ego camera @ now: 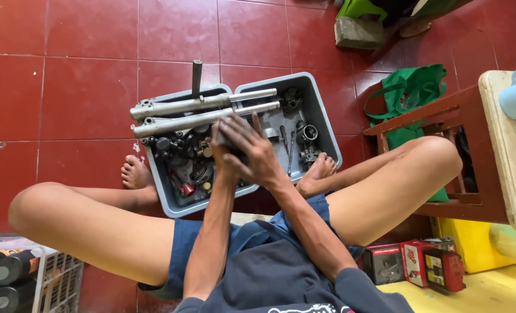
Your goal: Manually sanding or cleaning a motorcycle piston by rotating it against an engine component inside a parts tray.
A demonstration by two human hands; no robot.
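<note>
I sit cross-legged on a red tiled floor over a grey plastic tray [322, 124] full of greasy metal engine parts. Two long silver fork tubes [203, 113] lie across its far rim. My right hand [255, 153] and my left hand [222, 155] are clasped together over the tray's middle, both closed around a small dark metal part [230, 141] that is mostly hidden by the fingers. A dark upright rod [196, 78] stands at the tray's far edge.
A green bag [411, 87] lies by a red wooden bench [461, 168] on the right. Small red and black boxes [426, 264] sit near my right knee. A white crate [55, 275] with dark cylinders is at lower left. A concrete block [358, 32] rests at the top.
</note>
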